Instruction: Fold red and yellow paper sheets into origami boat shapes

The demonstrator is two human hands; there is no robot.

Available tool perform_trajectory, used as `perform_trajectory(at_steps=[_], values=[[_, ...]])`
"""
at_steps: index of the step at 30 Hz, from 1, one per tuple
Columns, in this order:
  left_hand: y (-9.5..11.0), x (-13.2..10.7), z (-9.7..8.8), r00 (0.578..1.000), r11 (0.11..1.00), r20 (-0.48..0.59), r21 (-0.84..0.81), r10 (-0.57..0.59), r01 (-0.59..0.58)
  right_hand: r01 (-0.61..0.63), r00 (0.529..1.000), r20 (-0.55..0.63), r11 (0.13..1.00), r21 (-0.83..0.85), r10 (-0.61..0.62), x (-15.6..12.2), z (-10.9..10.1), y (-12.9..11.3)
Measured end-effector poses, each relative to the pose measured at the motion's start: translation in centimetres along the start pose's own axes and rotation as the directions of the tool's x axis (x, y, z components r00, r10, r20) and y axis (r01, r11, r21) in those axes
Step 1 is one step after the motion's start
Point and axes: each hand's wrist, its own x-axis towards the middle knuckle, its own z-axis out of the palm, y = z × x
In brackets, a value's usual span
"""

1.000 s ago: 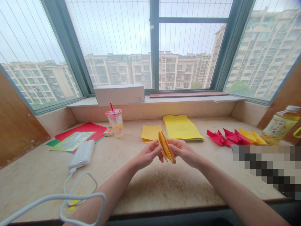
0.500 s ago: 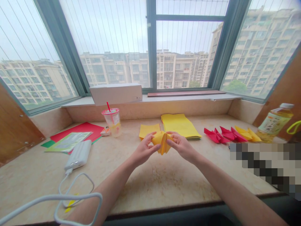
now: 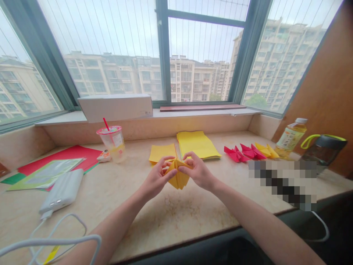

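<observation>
Yellow folded paper (image 3: 178,180) pinched btwn both hands, over the mid-counter.
L hand (image 3: 159,177) & R hand (image 3: 200,172) grip opp. sides, thumbs close tog.; yellow sheets (image 3: 198,143) just beyond; stone counter (image 3: 165,217) runs back twd the forearms, to its front edge; power bank (image 3: 64,189) well off L, red folded pieces (image 3: 244,152) well off R.
</observation>
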Motion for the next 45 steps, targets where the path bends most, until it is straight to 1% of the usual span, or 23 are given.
perform_trajectory(at_steps=[2,5,7,10,11,13,15,17,19,20,22,23,25,27,28,30,34,37,41,43,45], values=[[-0.2,0.2,0.0,0.999,1.000,-0.038,-0.011,-0.004,0.003,0.054,0.999,0.006,0.993,-0.110,-0.054,-0.1,0.1,0.0],[0.0,0.4,0.1,0.996,0.999,-0.088,-0.052,-0.001,-0.003,0.163,0.987,0.048,0.945,-0.285,-0.155,-0.3,0.1,-0.5],[0.3,0.4,0.2,0.994,0.996,-0.104,-0.094,-0.016,0.006,0.240,0.970,0.122,0.901,-0.361,-0.209,-0.6,-0.1,-1.0],[1.0,0.3,0.0,0.990,0.984,-0.125,-0.172,-0.065,0.043,0.338,0.933,0.270,0.836,-0.432,-0.237,-0.9,-0.5,-1.4],[1.2,0.3,0.0,0.988,0.979,-0.128,-0.195,-0.086,0.060,0.358,0.923,0.305,0.818,-0.451,-0.235,-1.0,-0.6,-1.4],[1.5,0.1,0.0,0.984,0.971,-0.127,-0.218,-0.122,0.092,0.380,0.914,0.324,0.789,-0.483,-0.242,-1.0,-0.6,-1.1],[1.6,-0.1,0.2,0.983,0.973,-0.117,-0.197,-0.142,0.117,0.396,0.915,0.288,0.771,-0.499,-0.284,-0.9,-0.6,-0.7],[1.6,-0.3,0.5,0.984,0.984,-0.104,-0.125,-0.143,0.130,0.412,0.911,0.238,0.761,-0.501,-0.336,-0.6,-0.7,-0.4],[1.6,-0.6,0.8,0.991,0.992,-0.056,-0.042,-0.120,0.118,0.413,0.910,0.198,0.764,-0.495,-0.364,-0.5,-0.7,-0.3],[1.5,-0.7,0.9,0.994,0.995,-0.031,-0.019,-0.101,0.100,0.406,0.913,0.183,0.771,-0.491,-0.364,-0.4,-0.8,-0.3],[1.4,-0.9,0.9,0.992,0.995,0.081,0.020,-0.100,0.099,0.379,0.924,0.152,0.787,-0.486,-0.351,-0.4,-0.9,-0.5],[1.3,-1.0,0.8,0.989,0.994,0.118,0.069,-0.089,0.081,0.362,0.931,0.143,0.793,-0.490,-0.336,-0.4,-1.0,-0.5],[1.2,-1.1,0.7,0.989,0.976,0.144,0.219,-0.013,-0.020,0.325,0.945,0.142,0.789,-0.521,-0.296,-0.5,-1.0,-0.6],[1.2,-1.1,0.6,0.985,0.918,0.141,0.369,0.098,-0.145,0.300,0.953,0.147,0.769,-0.564,-0.264,-0.7,-0.9,-0.6],[1.2,-1.1,0.6,0.981,0.890,0.139,0.417,0.138,-0.184,0.289,0.957,0.145,0.764,-0.578,-0.252,-0.7,-0.8,-0.6],[1.1,-1.1,0.7,0.979,0.865,0.123,0.459,0.164,-0.203,0.268,0.963,0.133,0.773,-0.575,-0.235,-0.8,-0.7,-0.6],[0.9,-1.1,0.9,0.985,0.887,0.058,0.428,0.164,-0.173,0.237,0.971,0.099,0.816,-0.527,-0.218,-1.0,-0.4,-0.8],[0.6,-1.0,0.8,0.988,0.928,0.028,0.341,0.152,-0.152,0.204,0.973,0.018,0.820,-0.534,-0.231,-1.1,-0.3,-0.9],[0.3,-0.7,0.8,0.992,0.980,0.013,0.150,0.128,-0.128,0.178,0.963,-0.081,0.832,-0.526,-0.257,-1.0,-0.6,-1.0],[0.3,-0.6,0.9,0.993,0.993,-0.036,0.034,0.115,-0.114,0.169,0.951,-0.148,0.855,-0.491,-0.273,-0.9,-0.8,-1.1],[0.5,-0.6,1.0,0.992,0.991,-0.086,-0.088,0.098,-0.105,0.141,0.933,-0.240,0.886,-0.442,-0.268,-0.8,-1.1,-1.1]])
